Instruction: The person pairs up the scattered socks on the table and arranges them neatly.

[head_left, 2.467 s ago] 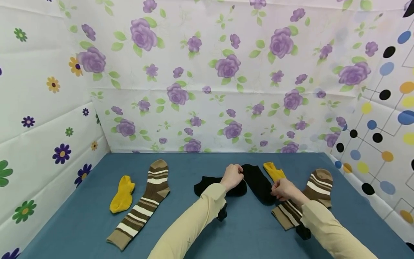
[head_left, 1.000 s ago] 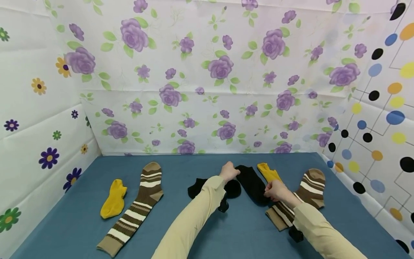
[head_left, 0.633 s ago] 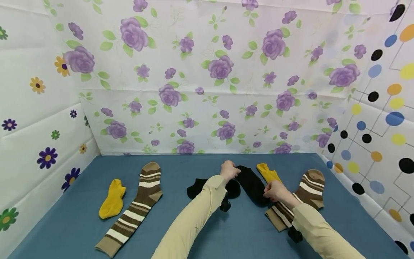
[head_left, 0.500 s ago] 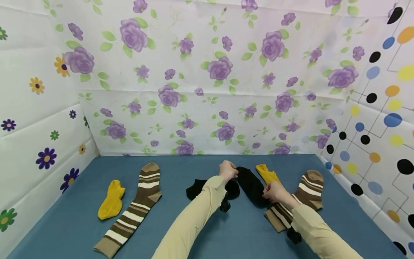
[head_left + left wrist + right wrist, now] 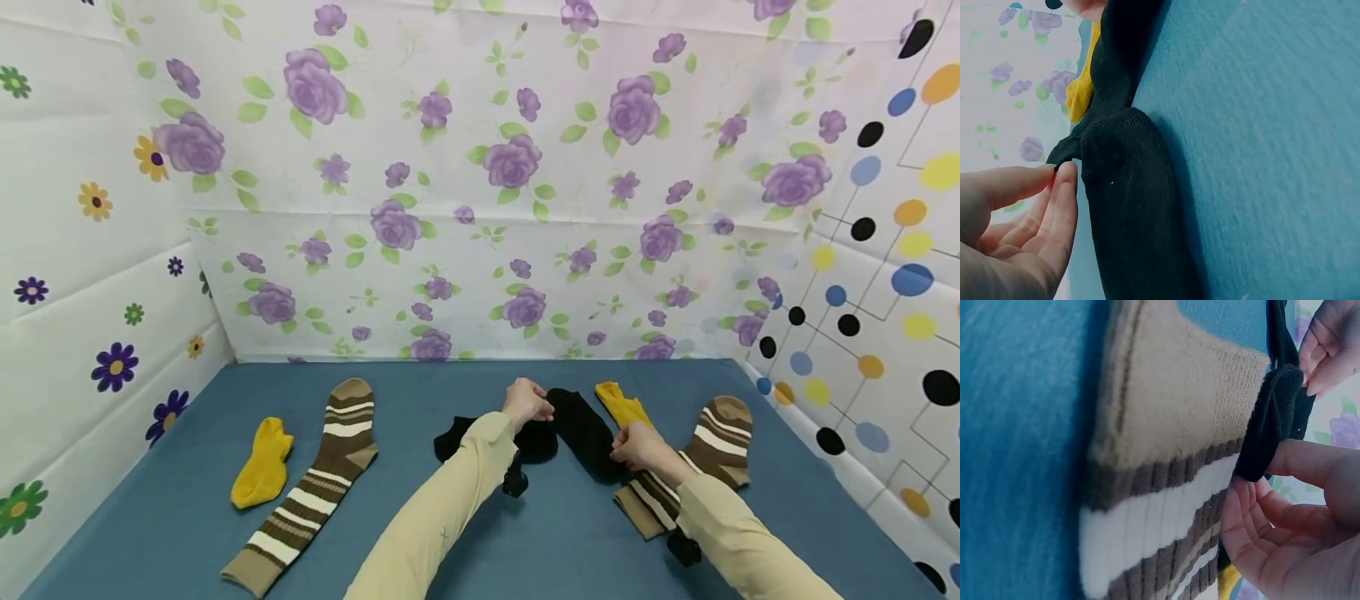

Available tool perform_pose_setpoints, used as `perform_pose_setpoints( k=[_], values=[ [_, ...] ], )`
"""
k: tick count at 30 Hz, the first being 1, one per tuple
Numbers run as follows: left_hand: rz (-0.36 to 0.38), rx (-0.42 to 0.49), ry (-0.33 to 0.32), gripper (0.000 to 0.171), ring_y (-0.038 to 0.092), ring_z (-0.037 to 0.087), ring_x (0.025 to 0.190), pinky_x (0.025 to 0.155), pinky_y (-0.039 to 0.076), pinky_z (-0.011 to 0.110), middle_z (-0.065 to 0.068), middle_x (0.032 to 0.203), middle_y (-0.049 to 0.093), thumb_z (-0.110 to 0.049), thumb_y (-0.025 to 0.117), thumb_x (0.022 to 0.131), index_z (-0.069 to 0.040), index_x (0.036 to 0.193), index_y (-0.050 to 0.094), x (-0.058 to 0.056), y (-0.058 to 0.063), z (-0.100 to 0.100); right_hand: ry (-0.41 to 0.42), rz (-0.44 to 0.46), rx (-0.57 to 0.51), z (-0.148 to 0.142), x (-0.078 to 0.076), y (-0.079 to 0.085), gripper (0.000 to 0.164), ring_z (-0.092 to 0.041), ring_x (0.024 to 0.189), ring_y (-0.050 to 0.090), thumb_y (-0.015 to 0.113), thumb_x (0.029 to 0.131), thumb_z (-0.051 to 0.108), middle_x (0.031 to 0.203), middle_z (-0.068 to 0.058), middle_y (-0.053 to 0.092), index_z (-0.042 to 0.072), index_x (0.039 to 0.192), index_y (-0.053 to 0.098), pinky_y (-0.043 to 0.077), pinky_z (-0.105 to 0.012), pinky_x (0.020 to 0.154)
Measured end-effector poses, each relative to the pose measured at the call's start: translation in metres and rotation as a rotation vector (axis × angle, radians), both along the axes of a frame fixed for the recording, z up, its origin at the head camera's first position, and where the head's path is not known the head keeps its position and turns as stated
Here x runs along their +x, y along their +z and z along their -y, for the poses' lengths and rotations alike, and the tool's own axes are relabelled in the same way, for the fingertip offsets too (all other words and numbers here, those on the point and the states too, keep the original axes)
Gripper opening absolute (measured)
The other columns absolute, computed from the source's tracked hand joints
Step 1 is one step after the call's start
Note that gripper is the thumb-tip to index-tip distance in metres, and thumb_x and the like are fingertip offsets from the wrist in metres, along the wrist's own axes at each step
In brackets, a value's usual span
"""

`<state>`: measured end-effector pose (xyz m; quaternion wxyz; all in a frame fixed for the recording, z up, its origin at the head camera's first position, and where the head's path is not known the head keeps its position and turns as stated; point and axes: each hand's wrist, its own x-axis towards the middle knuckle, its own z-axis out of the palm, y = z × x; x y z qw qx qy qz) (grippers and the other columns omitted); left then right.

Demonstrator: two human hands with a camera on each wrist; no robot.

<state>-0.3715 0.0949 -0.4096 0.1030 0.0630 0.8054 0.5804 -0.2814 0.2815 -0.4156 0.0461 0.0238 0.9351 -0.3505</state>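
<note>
Two black ankle socks lie mid-table. My left hand [image 5: 527, 402] pinches the far end of the right-hand black sock [image 5: 583, 433] between thumb and fingers. At that sock's near end, my right hand [image 5: 637, 446] pinches its edge; the right wrist view shows thumb and fingers on the black fabric [image 5: 1266, 425]. The other black sock [image 5: 538, 443] lies flat, partly beneath my left wrist and sleeve. Close to my right hand are a yellow sock [image 5: 624, 406] and a brown striped sock [image 5: 720, 442], both partly covered by that hand and arm.
On the left of the blue-covered table [image 5: 525, 550] lie a second yellow sock [image 5: 262, 462] and a long brown striped sock [image 5: 315, 483]. A floral cloth wall [image 5: 465, 275] closes off the back, with patterned cloth walls on both sides.
The head view has shifted slightly. My left hand has moved a little toward me, still pinching the black sock. My right hand has stayed almost in place on the sock's near end.
</note>
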Motion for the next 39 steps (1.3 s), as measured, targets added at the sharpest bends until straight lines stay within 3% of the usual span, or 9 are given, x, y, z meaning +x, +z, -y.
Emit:
perform_pose_setpoints(
  k=[12,22,29,39],
  values=[
    [-0.023,0.004,-0.058,0.017,0.064,0.022,0.062,0.062,0.051,0.033,0.01,0.066,0.062,0.011,0.066,0.075,0.008,0.092,0.063,0.008,0.004,0.014,0.004,-0.023,-0.038,-0.001,0.004,0.001,0.006,-0.017,0.053,0.051,0.062,0.077,-0.004,0.065,-0.006,0.051,-0.004,0.073,0.058,0.049,-0.033,0.053],
    [-0.058,0.033,-0.088,0.014,0.064,0.023,0.067,0.067,0.051,0.036,0.01,0.073,0.061,0.009,0.063,0.079,0.01,0.093,0.062,0.017,0.017,0.029,-0.006,-0.031,-0.057,0.001,-0.001,0.007,0.005,-0.017,0.053,0.051,0.06,0.078,-0.003,0.064,-0.007,0.053,-0.002,0.074,0.063,0.05,-0.033,0.055],
    [-0.05,0.039,-0.093,0.013,0.064,0.022,0.067,0.065,0.051,0.032,0.009,0.075,0.061,0.008,0.063,0.079,0.009,0.092,0.063,0.02,0.024,0.033,-0.017,-0.009,-0.107,0.002,-0.002,0.015,0.005,-0.018,0.056,0.052,0.058,0.081,-0.004,0.075,-0.007,0.056,-0.004,0.078,0.062,0.05,-0.034,0.058],
    [-0.079,0.074,-0.114,0.018,0.064,0.023,0.069,0.063,0.051,0.03,0.011,0.077,0.061,0.008,0.064,0.079,0.009,0.098,0.063,0.022,0.026,0.035,-0.043,-0.038,-0.123,0.002,-0.003,0.023,0.005,-0.017,0.053,0.049,0.058,0.082,-0.001,0.071,-0.008,0.055,-0.004,0.082,0.062,0.049,-0.033,0.052]
  ],
)
